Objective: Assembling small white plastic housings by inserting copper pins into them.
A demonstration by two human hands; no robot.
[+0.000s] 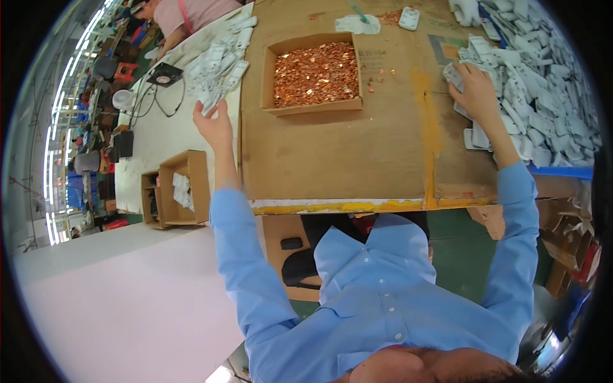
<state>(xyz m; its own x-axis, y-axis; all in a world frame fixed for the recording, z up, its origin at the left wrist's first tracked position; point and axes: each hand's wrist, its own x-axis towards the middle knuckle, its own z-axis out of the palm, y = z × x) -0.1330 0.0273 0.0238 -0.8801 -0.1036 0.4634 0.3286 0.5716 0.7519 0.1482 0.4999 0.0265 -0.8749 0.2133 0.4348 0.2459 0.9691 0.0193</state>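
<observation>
My right hand (477, 90) is closed around a pale plastic casing (453, 78) at the near-left edge of a large heap of similar white casings (543, 105). At the left, my left hand (214, 124) has its thumb and fingers apart, just in front of a smaller pile of white plastic casings (220, 60). Its fingertips come close to the nearest casing; whether they touch it I cannot tell. Between my hands, a shallow cardboard box (313, 110) holds many small copper-coloured metal pieces (316, 73).
A few copper pieces lie beside the box on the brown cardboard-covered table (332, 159). Behind it are a white casing (409, 18) and a clear bag (357, 24). On the left stand a black fan-like device (165, 75) with cables and small cardboard boxes (201, 191). Another person (185, 16) sits far left.
</observation>
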